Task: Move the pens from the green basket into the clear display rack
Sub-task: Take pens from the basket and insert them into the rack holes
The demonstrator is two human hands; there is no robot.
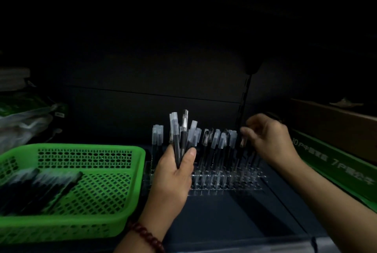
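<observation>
My left hand (173, 173) grips a bundle of black pens (179, 130) with frosted caps, held upright in front of the clear display rack (234, 183). Several capped pens (220, 142) stand in the rack's back rows. My right hand (267, 136) reaches to the rack's far right end and pinches the top of a dark pen (243, 142) standing there. The green basket (130, 187) sits at the left with several black pens (36, 187) lying in its left half.
A green printed carton (336, 169) lies along the right, with a brown cardboard box (334, 124) behind it. Plastic bags (24, 122) are piled at the back left. A dark shelf back panel stands behind the rack.
</observation>
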